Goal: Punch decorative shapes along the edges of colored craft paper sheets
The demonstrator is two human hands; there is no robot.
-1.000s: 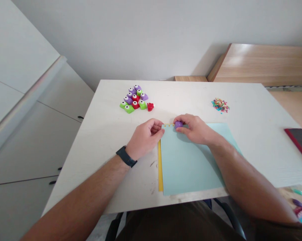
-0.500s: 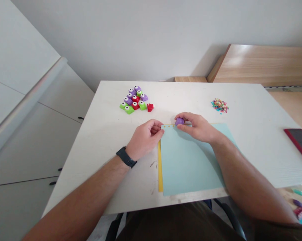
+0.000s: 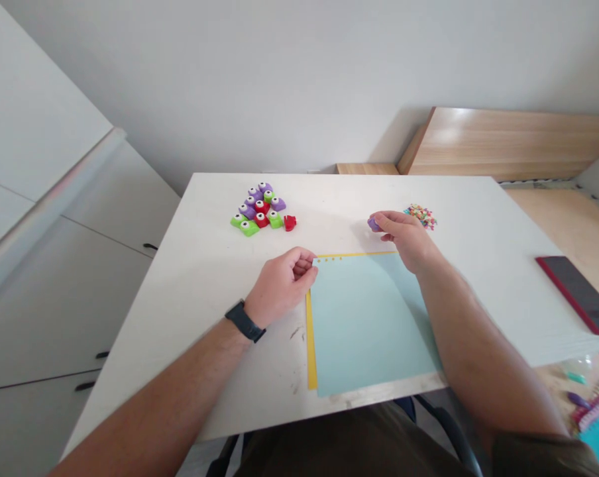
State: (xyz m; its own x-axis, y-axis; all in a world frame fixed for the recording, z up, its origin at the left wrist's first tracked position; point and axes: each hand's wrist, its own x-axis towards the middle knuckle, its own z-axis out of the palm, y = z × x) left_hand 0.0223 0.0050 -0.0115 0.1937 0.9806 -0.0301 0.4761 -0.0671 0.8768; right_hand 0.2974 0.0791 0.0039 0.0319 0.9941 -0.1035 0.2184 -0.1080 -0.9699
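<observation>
My right hand [image 3: 401, 235] holds a purple craft punch [image 3: 374, 224] above the table, beyond the top edge of a light blue sheet of paper [image 3: 369, 324]. At that sheet's top left corner, my left hand [image 3: 284, 281] pinches the paper between thumb and fingers. A yellow sheet [image 3: 311, 351] lies under the blue one and shows along its left and top edges. Several small punched holes run along the blue sheet's upper left edge, with yellow showing through. Close to my right hand is a pile of colourful paper confetti [image 3: 423, 217].
Several purple, green and red craft punches [image 3: 261, 207] stand grouped at the back left, with a red one [image 3: 290, 223] lying on its side. A dark phone-like slab with a red edge [image 3: 580, 291] lies at the right. White cabinets [image 3: 105, 258] flank the table [image 3: 180, 344].
My right hand has lifted the purple punch off the paper's top edge and moved it right, towards the confetti. My left hand stays at the corner. The camera view has shifted slightly.
</observation>
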